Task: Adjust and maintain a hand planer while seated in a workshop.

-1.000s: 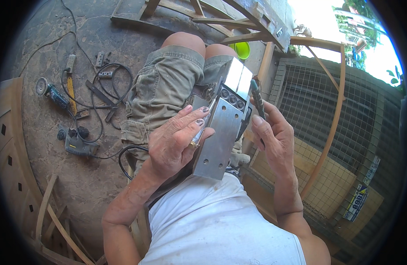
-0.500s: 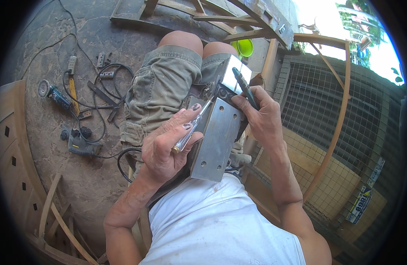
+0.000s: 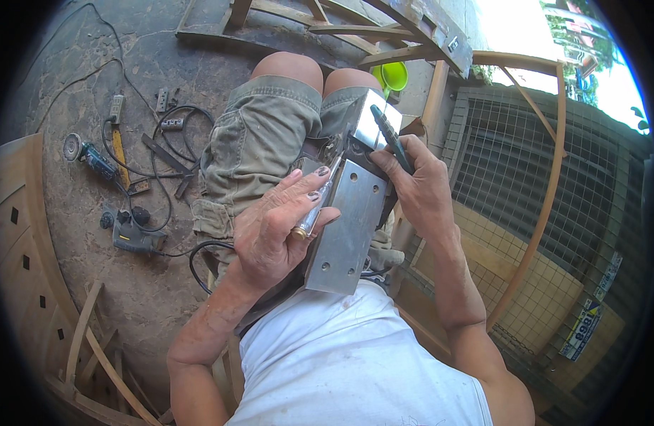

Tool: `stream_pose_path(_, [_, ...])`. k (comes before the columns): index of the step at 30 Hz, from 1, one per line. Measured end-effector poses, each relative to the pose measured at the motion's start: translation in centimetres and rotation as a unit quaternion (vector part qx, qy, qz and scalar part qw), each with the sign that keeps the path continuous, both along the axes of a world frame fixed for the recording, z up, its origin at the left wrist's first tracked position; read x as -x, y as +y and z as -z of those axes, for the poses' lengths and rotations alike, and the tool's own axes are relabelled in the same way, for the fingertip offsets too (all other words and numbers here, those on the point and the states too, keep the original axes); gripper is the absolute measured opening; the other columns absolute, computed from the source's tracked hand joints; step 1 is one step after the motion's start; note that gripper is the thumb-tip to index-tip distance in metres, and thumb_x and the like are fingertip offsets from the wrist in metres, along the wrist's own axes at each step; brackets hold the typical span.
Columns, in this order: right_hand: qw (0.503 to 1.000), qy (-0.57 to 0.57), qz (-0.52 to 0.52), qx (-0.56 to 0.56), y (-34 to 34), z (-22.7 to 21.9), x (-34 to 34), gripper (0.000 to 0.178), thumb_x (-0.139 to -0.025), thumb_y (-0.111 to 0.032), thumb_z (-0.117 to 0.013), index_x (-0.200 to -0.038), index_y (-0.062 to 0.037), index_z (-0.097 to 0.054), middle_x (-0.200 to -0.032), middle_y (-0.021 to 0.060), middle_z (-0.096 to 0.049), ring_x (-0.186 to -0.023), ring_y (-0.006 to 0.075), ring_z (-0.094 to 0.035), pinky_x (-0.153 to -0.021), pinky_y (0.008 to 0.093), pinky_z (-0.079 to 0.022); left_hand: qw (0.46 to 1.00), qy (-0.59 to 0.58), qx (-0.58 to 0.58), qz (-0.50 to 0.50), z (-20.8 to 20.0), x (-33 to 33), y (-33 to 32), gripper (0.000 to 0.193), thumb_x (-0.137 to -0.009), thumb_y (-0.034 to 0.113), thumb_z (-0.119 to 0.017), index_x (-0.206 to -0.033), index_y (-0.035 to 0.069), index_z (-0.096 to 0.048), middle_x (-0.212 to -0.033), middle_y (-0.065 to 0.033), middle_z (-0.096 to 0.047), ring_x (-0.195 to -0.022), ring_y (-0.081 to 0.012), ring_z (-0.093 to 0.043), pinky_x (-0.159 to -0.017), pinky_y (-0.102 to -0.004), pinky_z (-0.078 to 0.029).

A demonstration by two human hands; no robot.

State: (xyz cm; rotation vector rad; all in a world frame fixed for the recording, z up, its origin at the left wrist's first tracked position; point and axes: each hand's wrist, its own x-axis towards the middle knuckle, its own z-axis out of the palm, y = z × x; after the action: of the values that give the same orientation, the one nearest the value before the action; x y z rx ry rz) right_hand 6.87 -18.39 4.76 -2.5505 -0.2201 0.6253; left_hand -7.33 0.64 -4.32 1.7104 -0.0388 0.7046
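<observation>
An electric planer [image 3: 345,227] lies sole up across my lap, its metal plates showing with several screw holes. My left hand [image 3: 270,231] grips a screwdriver [image 3: 314,211] with a clear handle. The screwdriver's shaft points at the gap between the sole plates, beside the cutter drum; whether the tip touches anything is hard to see. My right hand [image 3: 421,177] is closed round the planer's far right side by the drum, the thumb near the gap. A slim dark green tool [image 3: 389,135] rests in that hand; its kind is unclear.
On the floor at left lie an angle grinder [image 3: 93,162], a corded grey power tool [image 3: 133,234], a yellow-handled square [image 3: 121,160] and extension cords. Curved wooden panels [image 3: 39,234] stand at far left. A lime-green cup [image 3: 392,74] is beyond my knees. A wire-mesh frame [image 3: 533,163] stands at right.
My left hand has shifted slightly right and forward with the screwdriver, its fingers straighter. My right hand and the planer stay nearly in place.
</observation>
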Motion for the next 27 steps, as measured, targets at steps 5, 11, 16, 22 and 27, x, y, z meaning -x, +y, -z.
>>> stream_pose_path(5, [1.000, 0.009, 0.012, -0.016, -0.3, 0.1, 0.2, 0.030, -0.109, -0.031, -0.079, -0.112, -0.0019, -0.075, -0.068, 0.0035, -0.065, -0.062, 0.0092, -0.055, -0.057, 0.0334, -0.041, 0.998, 0.041, -0.042, 0.001, -0.6, -1.1, -0.3, 0.044, -0.092, 0.015, -0.093, -0.128, 0.003, -0.072, -0.127, -0.0193, -0.082, -0.125, -0.0329, -0.080, -0.113, -0.0542, -0.062])
stream_pose_path(11, [1.000, 0.001, 0.009, -0.021, 0.0, -0.3, 0.3, 0.030, -0.109, -0.031, -0.079, -0.115, -0.0016, -0.076, -0.071, 0.0023, -0.068, -0.063, 0.0085, -0.055, -0.057, 0.0310, -0.042, 0.997, 0.009, -0.071, 0.015, -1.3, -1.7, -0.5, 0.042, -0.088, 0.006, -0.093, -0.125, 0.003, -0.075, -0.123, -0.0163, -0.083, -0.125, -0.0314, -0.080, -0.116, -0.0556, -0.060])
stream_pose_path(16, [0.997, 0.005, 0.021, -0.067, -0.7, -0.2, 0.3, 0.039, -0.114, -0.035, -0.072, -0.126, 0.0014, -0.074, -0.080, 0.0010, -0.069, -0.072, 0.0077, -0.059, -0.066, 0.0296, -0.047, 0.997, 0.002, -0.081, 0.016, -0.9, -1.1, -0.4, 0.038, -0.089, 0.004, -0.092, -0.122, 0.004, -0.075, -0.121, -0.0157, -0.084, -0.123, -0.0317, -0.080, -0.116, -0.0558, -0.060])
stream_pose_path(22, [0.995, 0.049, 0.030, -0.080, -1.5, -0.5, 0.2, 0.045, -0.118, -0.037, -0.063, -0.140, 0.0017, -0.069, -0.084, 0.0016, -0.066, -0.073, 0.0082, -0.057, -0.068, 0.0290, -0.049, 0.995, 0.023, -0.102, -0.005, -1.0, -1.3, -0.3, 0.037, -0.090, 0.004, -0.091, -0.123, 0.004, -0.074, -0.121, -0.0162, -0.084, -0.122, -0.0327, -0.081, -0.114, -0.0560, -0.061])
stream_pose_path(27, [0.989, 0.074, 0.059, -0.111, -1.1, -1.2, 0.5, 0.046, -0.118, -0.036, -0.063, -0.145, 0.0011, -0.068, -0.082, 0.0008, -0.065, -0.069, 0.0069, -0.057, -0.061, 0.0268, -0.046, 0.996, 0.010, -0.089, 0.008, -0.6, -1.3, -0.2, 0.036, -0.090, 0.005, -0.092, -0.122, 0.004, -0.074, -0.120, -0.0167, -0.084, -0.121, -0.0322, -0.081, -0.113, -0.0564, -0.062])
